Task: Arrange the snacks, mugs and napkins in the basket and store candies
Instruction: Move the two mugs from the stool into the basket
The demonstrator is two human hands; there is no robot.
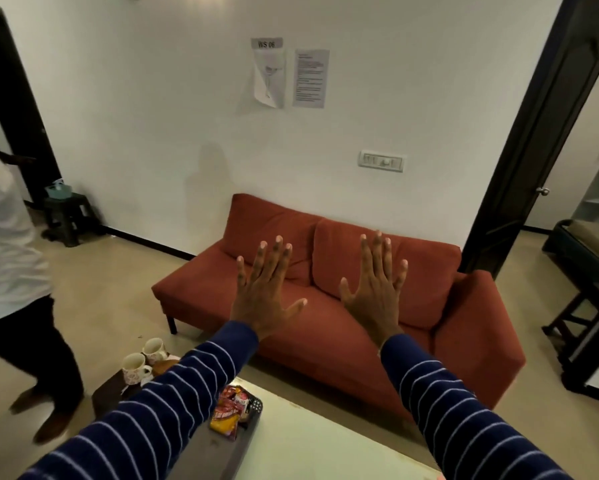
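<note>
Navy sleeves with thin white stripes, two, reaching in from 6 o'clock toward frame centre.
Left hand [269,292]: raised, back to camera, fingers spread wide, empty, touching nothing.
Right hand [374,289]: raised just beside the left at 3 o'clock of it, fingers likewise splayed, empty; hands apart from each other.
Rust-red sofa [343,306]: two back cushions, against white wall, behind both hands.
Pale counter [311,441]: at 6 o'clock, surface largely bare in the visible part.
Snack packets [232,410]: red and yellow wrappers, heaped at the counter's 9 o'clock edge, partly hidden by the left sleeve; a dark dotted item touching them, identity unclear.
Mugs [137,367]: two, white with floral print, upright, on a dark low stand at 8 o'clock, near each other, well apart from the hands.
Basket, napkins, candies: not made out.
Second person [10,265]: white shirt, dark trousers, at 9 o'clock, blurred.
Papers [289,74]: two sheets on wall at 12 o'clock, one headed "WS 06".
Switch panel [381,161]: on wall at 2 o'clock of the hands.
Dark stool [67,216]: at 10 o'clock, teal box on top.
</note>
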